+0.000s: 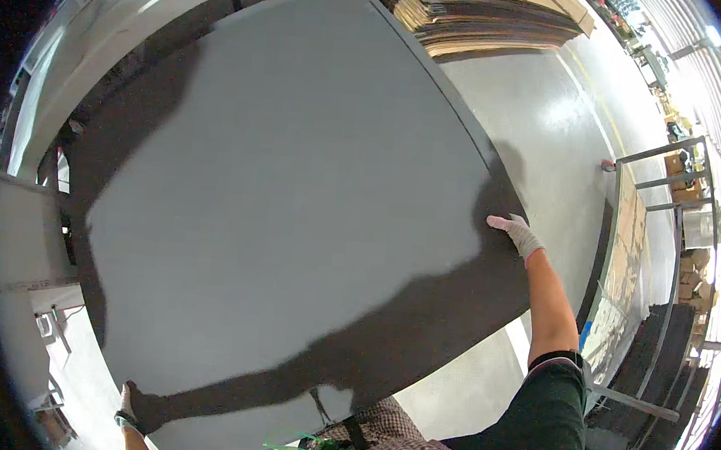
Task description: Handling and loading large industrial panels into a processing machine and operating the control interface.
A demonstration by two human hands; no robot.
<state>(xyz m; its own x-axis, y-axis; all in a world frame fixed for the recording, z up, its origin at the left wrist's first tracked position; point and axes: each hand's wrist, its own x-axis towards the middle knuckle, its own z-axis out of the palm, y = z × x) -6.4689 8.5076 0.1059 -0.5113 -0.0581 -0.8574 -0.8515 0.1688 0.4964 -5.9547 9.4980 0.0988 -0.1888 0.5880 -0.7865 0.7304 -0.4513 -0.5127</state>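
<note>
Nearest to us, at the lower edge of the view, our checked shirt front (pixel 399 449) and dark short sleeve (pixel 543 422) sit just under the large flat grey rectangular panel (pixel 287 195), which we carry in front of the body, tilted, filling most of the view above the pale glossy concrete floor (pixel 551 130). Our two hands are spread far apart on opposite edges: the left hand (pixel 129 405), gloved, grips the near lower-left corner, and the right hand (pixel 514 233), in a white knitted glove, is closed over the right edge with the fingers lying on the face. We judge the panel to be stiff, since it shows no sag between the hands, and fairly heavy and awkward by its sheer spread; its face looks smooth and matte, so it could slide in the gloves, and the thin edges and corners are likely the parts that would chip or dent if knocked. Holding it at two opposite edges, wide apart as now, seems the sound grip. Further off on the right stands a metal rack trolley with dark sheets stood on edge (pixel 661 346), and beyond the far end of the panel lies a stack of flat brown cardboard sheets (pixel 484 16). Much stays hidden: the panel covers whatever lies beneath it, the left hand is half cut by the frame edge, its thumb and hold are hard to read, and we cannot tell the panel's thickness or material.
</note>
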